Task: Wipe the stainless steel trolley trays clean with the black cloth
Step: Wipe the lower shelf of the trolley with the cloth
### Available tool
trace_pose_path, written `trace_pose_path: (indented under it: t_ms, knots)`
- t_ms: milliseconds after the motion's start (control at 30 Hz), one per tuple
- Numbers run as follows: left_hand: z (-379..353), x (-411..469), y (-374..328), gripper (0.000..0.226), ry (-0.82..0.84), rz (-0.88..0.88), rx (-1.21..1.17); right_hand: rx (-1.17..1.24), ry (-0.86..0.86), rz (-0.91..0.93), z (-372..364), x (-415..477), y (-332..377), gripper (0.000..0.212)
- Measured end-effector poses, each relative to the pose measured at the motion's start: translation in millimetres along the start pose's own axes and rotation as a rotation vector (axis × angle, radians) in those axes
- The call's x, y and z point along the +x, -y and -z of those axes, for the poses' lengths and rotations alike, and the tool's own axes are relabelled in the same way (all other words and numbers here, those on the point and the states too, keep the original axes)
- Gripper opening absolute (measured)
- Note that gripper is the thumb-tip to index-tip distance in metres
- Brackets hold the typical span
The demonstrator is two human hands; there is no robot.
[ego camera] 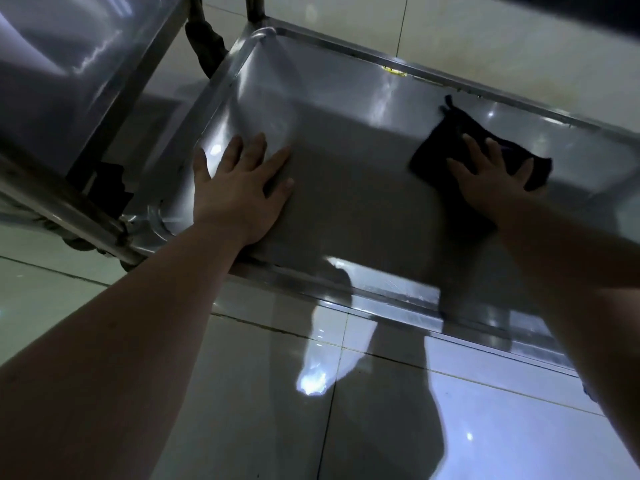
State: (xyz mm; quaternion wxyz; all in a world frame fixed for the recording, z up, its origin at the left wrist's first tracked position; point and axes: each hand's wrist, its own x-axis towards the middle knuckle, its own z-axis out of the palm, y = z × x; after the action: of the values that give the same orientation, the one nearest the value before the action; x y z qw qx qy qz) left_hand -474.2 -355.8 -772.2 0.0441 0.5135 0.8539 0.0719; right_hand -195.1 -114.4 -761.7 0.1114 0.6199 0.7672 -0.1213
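Black cloth: soft, folded roughly square, flat on the brushed-steel tray at 2 o'clock, near the far rim. Right hand presses it, grip uncurled, fingers splayed straight. Left hand flat on bare steel at 9, holding nothing. Second shiny tray at 10; glossy floor tiles at 6.

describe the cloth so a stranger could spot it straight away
Find the wide steel tray above the tiled floor. Toward its right, near the far rim, the right hand presses flat on a black cloth. Nothing else lying on the tray is black.
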Motion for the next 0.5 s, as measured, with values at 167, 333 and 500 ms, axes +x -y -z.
trace_pose_path:
  t_ms: [167,333,500]
  knots:
    - [-4.6,0.5,-2.0,0.055,0.008,-0.014,0.059,0.047,-0.097,-0.072,-3.4,-11.7,5.2,0.063]
    - [-5.7,2.5,0.6,0.056,0.006,-0.008,0.045,0.027,-0.051,0.272,-0.8,-4.7,115.6,0.057]
    - [-9.1,4.7,7.7,0.057,-0.039,-0.018,-0.004,-0.071,-0.052,0.435,-12.4,-16.8,167.1,0.063]
